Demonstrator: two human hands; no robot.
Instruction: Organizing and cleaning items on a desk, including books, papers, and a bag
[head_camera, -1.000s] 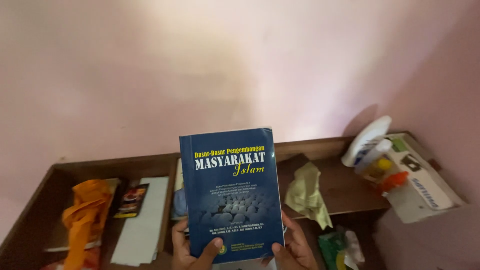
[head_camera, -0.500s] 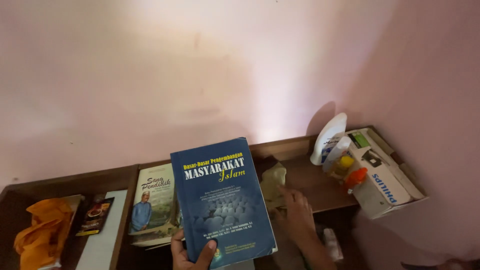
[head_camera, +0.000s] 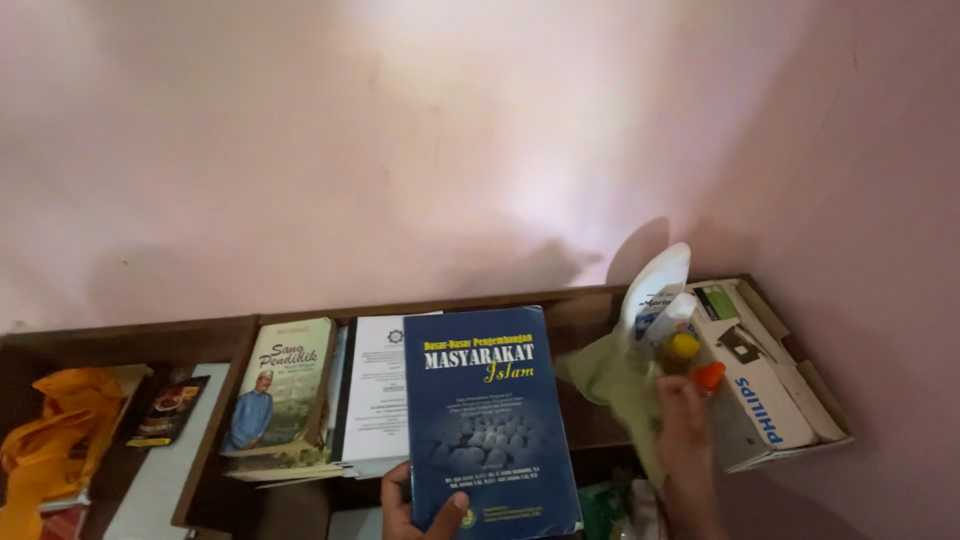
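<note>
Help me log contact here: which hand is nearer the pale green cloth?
Right. The right hand is raised against the pale green cloth, apparently gripping its edge. The left hand is apart from it, holding the blue book at its bottom edge.

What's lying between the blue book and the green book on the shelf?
A white printed sheet lies between the blue book and the green book, seen in the head view.

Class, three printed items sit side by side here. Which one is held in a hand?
The dark blue book, gripped at its bottom edge by the left hand. The beige book and white booklet lie unheld on the shelf.
</note>
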